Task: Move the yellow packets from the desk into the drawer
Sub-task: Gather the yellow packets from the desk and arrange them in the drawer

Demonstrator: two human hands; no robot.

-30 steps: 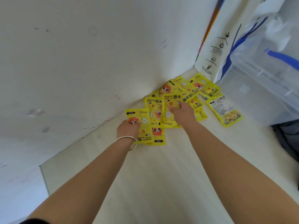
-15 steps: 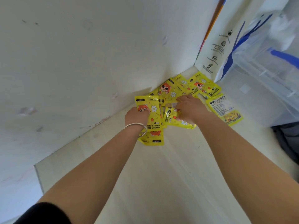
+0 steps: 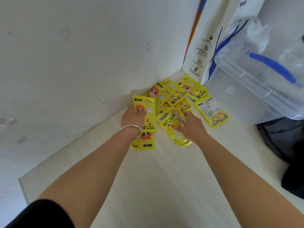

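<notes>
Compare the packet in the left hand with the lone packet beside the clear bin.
The held packet shows its cartoon front; the lone packet shows its printed back label. The left hand grips the held packet; the lone packet lies untouched on the desk. Both are yellow packets.

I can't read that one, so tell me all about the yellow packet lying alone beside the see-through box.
That yellow packet is a flat, glossy, plastic-looking rectangle lying back side up on the pale desk. Its back shows a white panel of print too small to read and a picture at the near end. It lies slanted, right of the pile, beside the clear box. No hand touches it.
</notes>
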